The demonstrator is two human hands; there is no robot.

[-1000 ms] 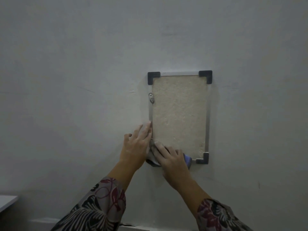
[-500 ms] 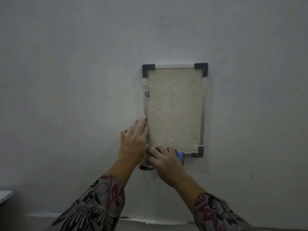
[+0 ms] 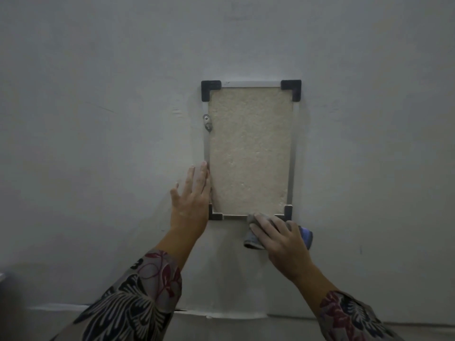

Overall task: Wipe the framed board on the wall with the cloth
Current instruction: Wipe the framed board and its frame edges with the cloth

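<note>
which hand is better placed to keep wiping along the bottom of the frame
Right. The right hand already presses the cloth against the framed board's bottom edge near its right corner. The left hand lies flat and bare beside the left frame edge.

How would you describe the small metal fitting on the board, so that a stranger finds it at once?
Start at the framed board on the grey wall. Follow its left rail down from the top-left black corner piece. The metal fitting sits there, the only shiny screwed part.
</note>
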